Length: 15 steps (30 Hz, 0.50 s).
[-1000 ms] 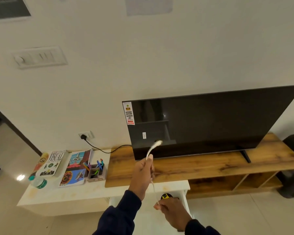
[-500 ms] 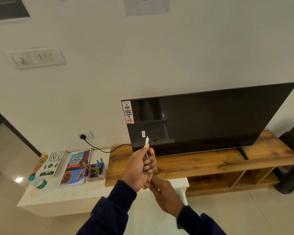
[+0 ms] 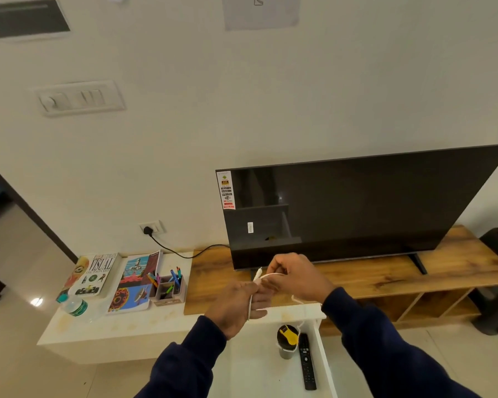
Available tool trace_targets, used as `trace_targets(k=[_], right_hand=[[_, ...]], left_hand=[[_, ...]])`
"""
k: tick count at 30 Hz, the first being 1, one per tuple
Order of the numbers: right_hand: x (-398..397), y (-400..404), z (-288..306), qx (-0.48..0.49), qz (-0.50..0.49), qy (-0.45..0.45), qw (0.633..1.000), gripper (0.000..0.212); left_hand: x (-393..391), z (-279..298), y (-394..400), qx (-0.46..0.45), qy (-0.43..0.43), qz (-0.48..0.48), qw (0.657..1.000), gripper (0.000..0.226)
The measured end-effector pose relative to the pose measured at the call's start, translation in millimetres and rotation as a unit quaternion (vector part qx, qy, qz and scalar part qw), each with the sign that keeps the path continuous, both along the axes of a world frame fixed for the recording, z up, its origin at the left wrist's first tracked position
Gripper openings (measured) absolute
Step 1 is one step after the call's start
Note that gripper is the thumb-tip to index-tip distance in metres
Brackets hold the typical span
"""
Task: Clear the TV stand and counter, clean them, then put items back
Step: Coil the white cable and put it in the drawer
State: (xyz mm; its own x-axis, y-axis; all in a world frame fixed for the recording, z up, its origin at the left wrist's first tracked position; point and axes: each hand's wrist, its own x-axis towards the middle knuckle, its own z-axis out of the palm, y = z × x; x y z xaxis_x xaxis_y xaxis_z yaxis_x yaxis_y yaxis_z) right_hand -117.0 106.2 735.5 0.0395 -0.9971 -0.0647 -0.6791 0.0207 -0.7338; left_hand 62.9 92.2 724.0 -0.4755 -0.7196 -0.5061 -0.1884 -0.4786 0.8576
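Against the pale wall [image 3: 270,96] stands a large dark television [image 3: 357,208], its feet on the long wooden TV stand [image 3: 457,271], which has open cubbies below. A black power cord [image 3: 173,249] runs from a wall socket [image 3: 151,226] toward the back of the screen. Higher on the wall sits a switch panel [image 3: 79,97]. To the left of the stand, and lower, is a white tabletop [image 3: 156,326] carrying a thick "Visual Dictionary" book [image 3: 98,272], a colourful magazine [image 3: 135,282] just beside it, a grey pen holder [image 3: 168,290] full of pens, and a clear water bottle [image 3: 75,307] lying on its side near the front left corner. Below the hands an open white drawer [image 3: 322,363] shows a black remote control [image 3: 306,361] lying beside a small dark cup-like object with a yellow piece on top [image 3: 286,340].

Both arms, in dark blue sleeves [image 3: 184,360], reach forward and meet in front of the stand's left end. The left hand [image 3: 236,305] is turned palm inward, its fingers curled round a thin white cable [image 3: 253,285], the plug end poking up just above the thumb. The right hand [image 3: 296,275] is held slightly higher, touching the left, its fingers pinching a loop of the same cable; a slack length trails down from under the right wrist toward the drawer.
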Motion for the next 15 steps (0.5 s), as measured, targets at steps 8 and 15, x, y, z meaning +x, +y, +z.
trace_targets(k=[8,15], right_hand=[[62,51,-20,0.003,-0.061,-0.149,0.987,0.014],[39,70,-74,0.092,0.056,-0.104,0.989,0.024]], left_hand=[[-5,-3,-5,0.094,0.189,0.188,0.959,0.033],[6,-2,-9,0.075,0.213,0.204,0.953,0.041]])
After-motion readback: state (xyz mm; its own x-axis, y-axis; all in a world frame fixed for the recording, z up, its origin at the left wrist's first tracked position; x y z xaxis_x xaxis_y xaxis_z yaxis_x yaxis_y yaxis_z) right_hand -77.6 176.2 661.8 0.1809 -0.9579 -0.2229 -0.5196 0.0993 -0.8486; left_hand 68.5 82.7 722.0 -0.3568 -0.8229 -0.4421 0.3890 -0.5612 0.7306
